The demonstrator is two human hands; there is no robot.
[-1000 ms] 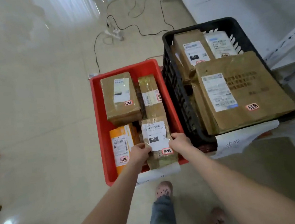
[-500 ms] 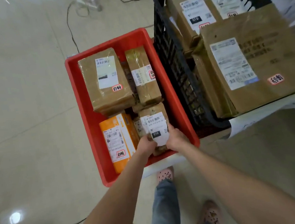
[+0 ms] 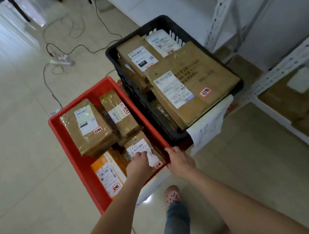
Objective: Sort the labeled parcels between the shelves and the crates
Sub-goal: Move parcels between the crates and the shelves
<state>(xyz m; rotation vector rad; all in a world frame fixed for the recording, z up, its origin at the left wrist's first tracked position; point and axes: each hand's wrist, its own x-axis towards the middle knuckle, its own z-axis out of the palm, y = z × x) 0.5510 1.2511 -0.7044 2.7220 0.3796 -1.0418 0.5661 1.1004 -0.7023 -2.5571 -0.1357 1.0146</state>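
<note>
Left hand [image 3: 138, 164] covers the small parcel's [image 3: 135, 141] lower label. Right hand's [image 3: 179, 159] grip unclear. Label print illegible. Shelf parcels [image 3: 286, 98] cut off at right edge.

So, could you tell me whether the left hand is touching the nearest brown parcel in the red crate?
Touching. The head view shows the left hand lying on top of the nearest brown parcel in the red crate.

Looks down into a red crate [image 3: 72, 152] packed with labeled parcels [image 3: 87, 128]. Rests the left hand [image 3: 138, 164] on the white label [image 3: 140, 148] of the nearest brown parcel [image 3: 133, 139]. Sets the right hand [image 3: 179, 159] at the crate's near right rim. Shows a black crate [image 3: 128, 85] just beside, shelves [image 3: 283, 66] at right.
</note>
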